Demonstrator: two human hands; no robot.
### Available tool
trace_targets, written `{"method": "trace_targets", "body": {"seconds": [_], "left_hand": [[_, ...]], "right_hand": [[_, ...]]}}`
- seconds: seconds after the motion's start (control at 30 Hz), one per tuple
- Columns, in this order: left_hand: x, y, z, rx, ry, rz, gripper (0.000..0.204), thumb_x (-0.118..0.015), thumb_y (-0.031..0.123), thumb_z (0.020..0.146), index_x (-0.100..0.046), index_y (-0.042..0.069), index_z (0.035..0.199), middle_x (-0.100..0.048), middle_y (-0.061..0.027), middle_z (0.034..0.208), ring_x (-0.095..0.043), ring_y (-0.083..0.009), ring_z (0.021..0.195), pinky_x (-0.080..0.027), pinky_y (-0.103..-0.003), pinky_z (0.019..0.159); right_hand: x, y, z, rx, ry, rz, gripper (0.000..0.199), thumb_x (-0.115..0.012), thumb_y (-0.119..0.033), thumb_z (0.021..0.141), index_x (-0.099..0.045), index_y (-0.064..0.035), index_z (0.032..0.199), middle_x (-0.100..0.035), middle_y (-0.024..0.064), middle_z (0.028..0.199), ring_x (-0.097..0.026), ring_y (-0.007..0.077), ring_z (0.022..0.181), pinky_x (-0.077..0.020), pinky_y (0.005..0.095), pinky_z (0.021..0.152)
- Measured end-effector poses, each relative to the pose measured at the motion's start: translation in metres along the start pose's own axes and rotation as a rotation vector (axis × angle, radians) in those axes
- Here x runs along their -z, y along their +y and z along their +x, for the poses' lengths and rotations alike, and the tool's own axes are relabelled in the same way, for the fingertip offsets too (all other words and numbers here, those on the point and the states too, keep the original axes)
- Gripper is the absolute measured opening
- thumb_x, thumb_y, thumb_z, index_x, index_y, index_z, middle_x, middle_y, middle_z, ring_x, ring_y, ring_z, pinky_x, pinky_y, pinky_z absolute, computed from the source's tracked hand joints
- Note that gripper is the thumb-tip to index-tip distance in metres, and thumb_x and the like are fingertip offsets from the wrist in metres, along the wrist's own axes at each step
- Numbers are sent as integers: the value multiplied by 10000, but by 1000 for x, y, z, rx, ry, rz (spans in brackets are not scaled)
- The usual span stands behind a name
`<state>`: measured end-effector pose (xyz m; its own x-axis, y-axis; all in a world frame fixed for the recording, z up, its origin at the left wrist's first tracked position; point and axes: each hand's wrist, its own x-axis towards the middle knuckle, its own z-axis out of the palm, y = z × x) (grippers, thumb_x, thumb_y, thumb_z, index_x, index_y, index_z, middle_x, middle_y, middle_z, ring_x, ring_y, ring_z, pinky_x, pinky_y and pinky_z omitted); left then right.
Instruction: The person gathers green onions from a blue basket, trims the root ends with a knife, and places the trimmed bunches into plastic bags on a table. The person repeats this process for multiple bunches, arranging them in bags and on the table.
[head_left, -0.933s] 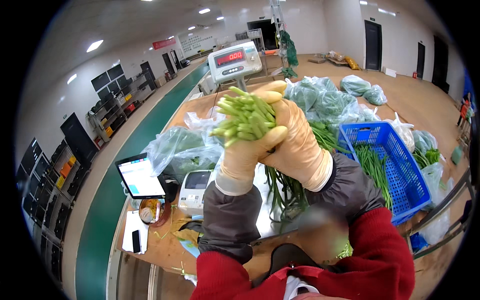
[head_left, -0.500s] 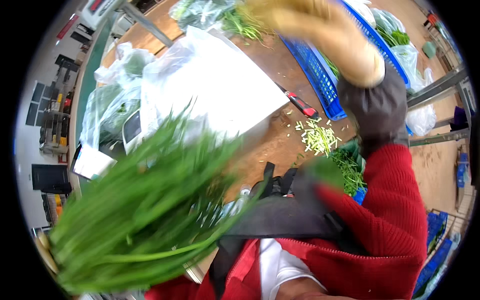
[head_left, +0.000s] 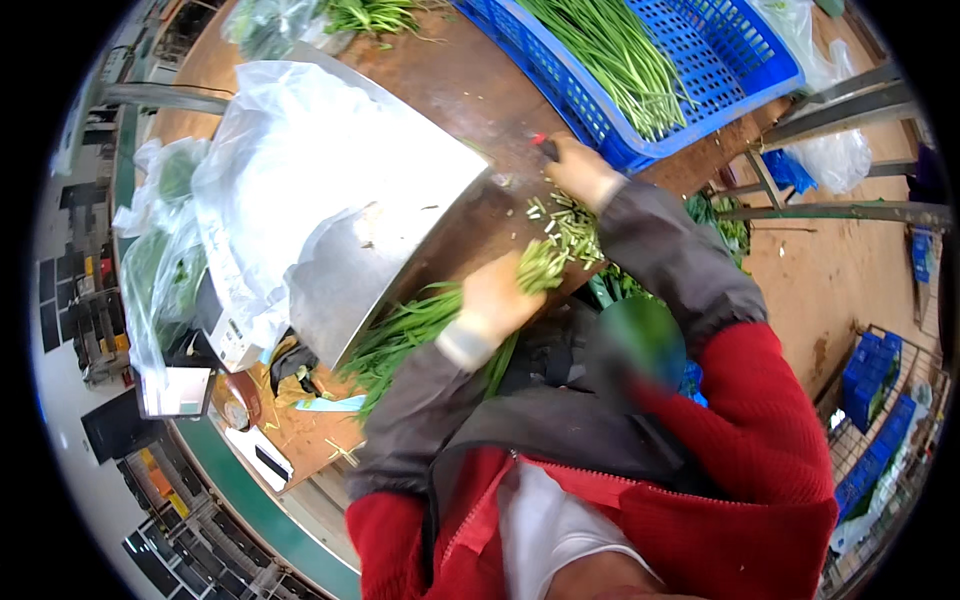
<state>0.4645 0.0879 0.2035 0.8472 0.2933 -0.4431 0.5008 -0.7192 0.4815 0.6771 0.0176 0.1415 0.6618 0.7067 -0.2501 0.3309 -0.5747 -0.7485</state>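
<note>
My left hand [head_left: 492, 300], in what looks like a pale glove, is closed round a bunch of chives [head_left: 415, 325]. The cut, pale-green stalk ends [head_left: 540, 267] stick out on its right, and the long leaves trail left toward the steel platform. My right hand [head_left: 580, 172] is closed on a red and black knife [head_left: 543, 144] lying close to the tabletop; its blade is not clear to see. Between and below my hands lies a heap of short trimmed stalk pieces [head_left: 575, 228].
At the far right stands a blue perforated crate [head_left: 625, 145] holding long green stalks [head_left: 625, 75]. A metal platform [head_left: 345, 290] under clear plastic fills the left, with bagged greens [head_left: 165, 265] beside it. Metal rails [head_left: 850, 105] edge the right side.
The chives, swung wide at the left before, are now down near the trimmed pieces. My right hand came down from above the crate to the knife. The view has shifted too.
</note>
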Motion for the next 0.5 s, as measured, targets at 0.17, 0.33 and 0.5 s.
{"method": "trace_targets", "body": {"seconds": [0.17, 0.33, 0.5], "left_hand": [[-61, 25, 64, 114, -64, 92, 320, -659, 284, 681, -598, 56, 897, -652, -167, 883, -623, -336, 871, -488, -412, 763], [-77, 24, 78, 212, -106, 195, 350, -670, 297, 674, -608, 42, 907, -658, -176, 875, -633, -328, 877, -491, -397, 777], [-69, 26, 79, 218, -115, 234, 270, -646, 241, 690, -625, 44, 874, -659, -175, 875, -637, -325, 867, -496, -398, 761]], "right_hand": [[43, 36, -170, -82, 185, 180, 420, -595, -247, 823, -485, -25, 1162, -595, 219, 1007, -588, 349, 945, -462, 374, 803], [-14, 54, -215, -180, 110, 88, 290, -586, -265, 827, -511, -102, 1054, -619, 187, 795, -606, 395, 733, -483, 448, 652], [-38, 60, -192, -188, 19, 77, 286, -592, -243, 812, -494, -67, 1015, -591, 209, 744, -594, 395, 704, -474, 444, 630]]}}
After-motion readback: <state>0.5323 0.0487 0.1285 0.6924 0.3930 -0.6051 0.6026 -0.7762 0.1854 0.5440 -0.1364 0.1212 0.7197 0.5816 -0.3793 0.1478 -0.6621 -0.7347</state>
